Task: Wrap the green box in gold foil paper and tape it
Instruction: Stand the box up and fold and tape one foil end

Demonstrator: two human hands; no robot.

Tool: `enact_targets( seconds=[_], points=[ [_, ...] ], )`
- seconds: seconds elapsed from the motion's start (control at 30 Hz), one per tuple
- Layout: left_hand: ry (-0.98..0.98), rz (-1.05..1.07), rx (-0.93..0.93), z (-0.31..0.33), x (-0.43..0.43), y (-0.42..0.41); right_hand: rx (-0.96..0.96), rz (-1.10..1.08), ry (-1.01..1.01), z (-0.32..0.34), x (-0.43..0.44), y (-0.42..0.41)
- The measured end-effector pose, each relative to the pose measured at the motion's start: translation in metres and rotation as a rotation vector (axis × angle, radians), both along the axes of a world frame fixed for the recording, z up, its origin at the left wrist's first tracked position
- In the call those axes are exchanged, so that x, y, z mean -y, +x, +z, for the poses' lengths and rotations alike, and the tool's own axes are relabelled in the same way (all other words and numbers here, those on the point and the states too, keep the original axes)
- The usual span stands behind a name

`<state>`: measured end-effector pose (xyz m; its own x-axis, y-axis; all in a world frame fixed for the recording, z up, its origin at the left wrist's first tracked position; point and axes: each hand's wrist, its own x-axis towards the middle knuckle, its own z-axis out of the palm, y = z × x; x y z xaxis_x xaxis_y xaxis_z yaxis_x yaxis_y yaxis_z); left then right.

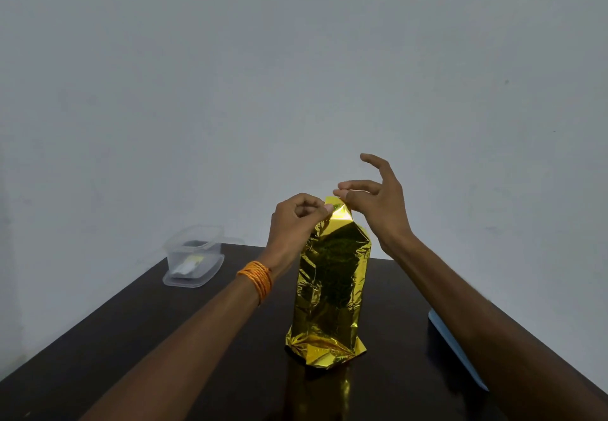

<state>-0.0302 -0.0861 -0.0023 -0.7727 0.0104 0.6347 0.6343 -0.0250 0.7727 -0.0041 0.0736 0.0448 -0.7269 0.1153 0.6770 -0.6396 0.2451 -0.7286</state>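
Observation:
A tall box stands upright on the dark table [164, 338], fully covered in crinkled gold foil paper [332, 289]; no green shows. The foil's top end rises to a folded peak [337, 210]. My left hand [296, 220], with orange thread round the wrist, pinches the left side of that peak with curled fingers. My right hand [375, 203] pinches the peak's right side between thumb and forefinger, its other fingers spread upward. The foil's bottom end flares out in loose flaps on the table. No tape is plainly visible.
A clear plastic container [194, 256] sitting on its lid holds small items at the table's far left corner. A light blue flat object [457, 351] lies at the right, partly hidden by my right forearm. A plain wall stands behind the table.

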Motion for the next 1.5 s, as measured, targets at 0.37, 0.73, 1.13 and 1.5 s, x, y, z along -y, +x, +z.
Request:
enact_targets(
  seconds=[0.37,0.73,1.13,1.5],
  points=[
    [-0.386,-0.194,0.069,0.034,0.005,-0.004,0.152,0.149,-0.013,-0.028,-0.031,0.021],
    [-0.379,-0.117,-0.025,0.044,-0.001,-0.005,0.128,0.08,0.147,-0.04,-0.035,0.015],
    [-0.603,-0.154,0.023,0.056,-0.001,-0.002,0.137,0.078,0.159,-0.043,-0.039,0.012],
    [-0.227,-0.042,-0.083,0.059,-0.006,0.011,0.113,0.032,0.165,-0.036,-0.025,0.014]
  ],
)
